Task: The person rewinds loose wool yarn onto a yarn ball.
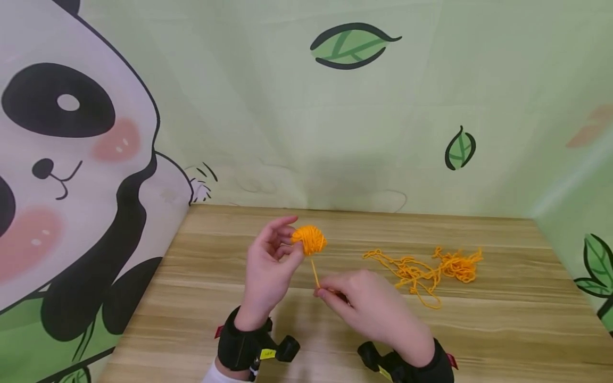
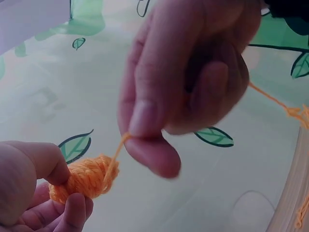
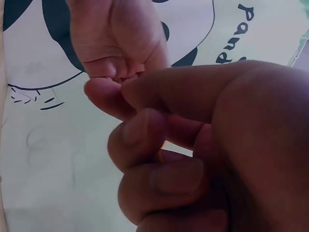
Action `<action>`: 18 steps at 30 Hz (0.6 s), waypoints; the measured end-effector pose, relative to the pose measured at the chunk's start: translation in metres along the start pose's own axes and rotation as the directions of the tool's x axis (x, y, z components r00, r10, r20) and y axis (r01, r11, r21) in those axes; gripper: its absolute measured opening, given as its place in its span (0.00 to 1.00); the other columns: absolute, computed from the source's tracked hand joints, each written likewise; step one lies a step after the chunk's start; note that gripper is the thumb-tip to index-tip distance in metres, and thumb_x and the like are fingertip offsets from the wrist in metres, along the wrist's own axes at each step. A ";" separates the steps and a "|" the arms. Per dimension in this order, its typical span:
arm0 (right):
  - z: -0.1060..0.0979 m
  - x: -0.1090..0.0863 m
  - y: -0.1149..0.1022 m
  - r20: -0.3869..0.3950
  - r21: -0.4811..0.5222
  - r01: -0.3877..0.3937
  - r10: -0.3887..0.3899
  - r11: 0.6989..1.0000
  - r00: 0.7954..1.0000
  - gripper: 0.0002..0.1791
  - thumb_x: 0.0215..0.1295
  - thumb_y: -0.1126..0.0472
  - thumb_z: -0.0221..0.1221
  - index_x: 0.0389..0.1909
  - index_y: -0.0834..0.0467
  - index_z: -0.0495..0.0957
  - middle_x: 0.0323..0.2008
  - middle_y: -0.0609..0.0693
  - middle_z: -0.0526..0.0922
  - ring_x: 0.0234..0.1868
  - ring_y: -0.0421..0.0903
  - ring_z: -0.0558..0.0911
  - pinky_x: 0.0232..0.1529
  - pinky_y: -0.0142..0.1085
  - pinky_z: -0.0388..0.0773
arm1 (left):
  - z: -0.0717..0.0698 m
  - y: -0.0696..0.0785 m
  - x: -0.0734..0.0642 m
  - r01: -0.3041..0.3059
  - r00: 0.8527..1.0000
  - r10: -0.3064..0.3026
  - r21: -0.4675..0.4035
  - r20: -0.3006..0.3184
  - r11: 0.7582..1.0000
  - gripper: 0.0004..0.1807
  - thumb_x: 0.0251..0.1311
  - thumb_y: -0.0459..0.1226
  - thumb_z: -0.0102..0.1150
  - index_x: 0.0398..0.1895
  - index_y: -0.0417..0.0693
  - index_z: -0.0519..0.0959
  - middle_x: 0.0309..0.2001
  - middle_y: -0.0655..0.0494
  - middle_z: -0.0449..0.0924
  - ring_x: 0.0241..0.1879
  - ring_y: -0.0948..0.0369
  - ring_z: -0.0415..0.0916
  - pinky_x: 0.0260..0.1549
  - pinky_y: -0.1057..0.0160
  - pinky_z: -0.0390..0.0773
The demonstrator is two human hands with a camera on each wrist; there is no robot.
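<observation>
A small ball of orange yarn (image 1: 310, 239) is held by my left hand (image 1: 272, 260), its thumb and fingers pinching one end in the left wrist view, where the wound yarn ball (image 2: 87, 179) shows strands wrapped round it. From the ball a short taut strand (image 1: 314, 273) runs to my right hand (image 1: 378, 306), which pinches it between thumb and forefinger. The right wrist view shows the curled fingers (image 3: 159, 179) of that hand close up; they hide most of the yarn. To the right, a loose tangle of the same orange yarn (image 1: 421, 271) lies on the table.
The wood-grain tabletop (image 1: 191, 298) ends at a pale green printed backdrop (image 1: 268, 133) behind and at the right. A large printed panda (image 1: 96, 175) fills the left side. Black bands (image 1: 246, 340) with small cameras sit on both wrists.
</observation>
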State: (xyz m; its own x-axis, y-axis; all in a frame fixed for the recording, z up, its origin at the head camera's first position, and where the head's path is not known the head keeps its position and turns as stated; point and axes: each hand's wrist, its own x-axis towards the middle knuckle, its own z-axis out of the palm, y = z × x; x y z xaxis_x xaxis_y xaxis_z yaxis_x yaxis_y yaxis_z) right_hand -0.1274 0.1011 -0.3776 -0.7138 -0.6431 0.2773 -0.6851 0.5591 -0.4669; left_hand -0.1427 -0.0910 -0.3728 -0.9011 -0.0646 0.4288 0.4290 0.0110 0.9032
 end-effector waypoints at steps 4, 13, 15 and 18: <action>-0.005 -0.003 -0.003 -0.039 0.010 -0.003 0.003 1.000 0.999 0.06 0.72 0.54 0.57 0.35 0.44 0.82 0.18 0.31 0.70 0.17 0.32 0.67 0.19 0.27 0.63 | 0.001 0.004 0.000 -0.047 0.999 0.046 0.109 0.014 0.993 0.23 0.54 0.19 0.58 0.56 0.35 0.75 0.39 0.42 0.76 0.34 0.52 0.75 0.35 0.69 0.80; -0.016 -0.010 -0.006 -0.252 0.090 0.048 -0.024 0.995 0.967 0.07 0.73 0.55 0.56 0.38 0.43 0.83 0.20 0.33 0.72 0.17 0.31 0.65 0.17 0.28 0.64 | 0.002 -0.006 0.002 -0.202 0.972 0.147 0.326 0.185 0.923 0.26 0.49 0.18 0.63 0.55 0.36 0.76 0.35 0.44 0.77 0.31 0.56 0.74 0.26 0.49 0.83; -0.017 -0.011 -0.005 -0.285 0.094 0.056 -0.027 0.994 0.958 0.07 0.73 0.56 0.57 0.39 0.45 0.84 0.21 0.34 0.72 0.17 0.32 0.65 0.16 0.28 0.64 | 0.002 -0.014 0.002 -0.219 0.964 0.149 0.342 0.220 0.914 0.27 0.49 0.18 0.64 0.56 0.38 0.76 0.36 0.46 0.78 0.31 0.57 0.74 0.26 0.51 0.84; -0.019 -0.012 -0.002 -0.325 0.086 0.052 -0.021 0.995 0.945 0.07 0.72 0.58 0.57 0.39 0.48 0.84 0.19 0.36 0.71 0.17 0.33 0.64 0.16 0.29 0.64 | 0.001 -0.025 0.003 -0.234 0.948 0.135 0.348 0.287 0.908 0.29 0.49 0.20 0.66 0.57 0.43 0.77 0.36 0.52 0.79 0.32 0.61 0.75 0.27 0.57 0.84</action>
State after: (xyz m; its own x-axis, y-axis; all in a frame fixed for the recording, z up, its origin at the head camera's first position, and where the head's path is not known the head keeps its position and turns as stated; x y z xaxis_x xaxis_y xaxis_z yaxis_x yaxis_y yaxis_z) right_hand -0.1201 0.1175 -0.3643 -0.7078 -0.4494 0.5450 -0.7060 0.4780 -0.5226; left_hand -0.1562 -0.0909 -0.3946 -0.8148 0.2265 0.5336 0.5787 0.3721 0.7257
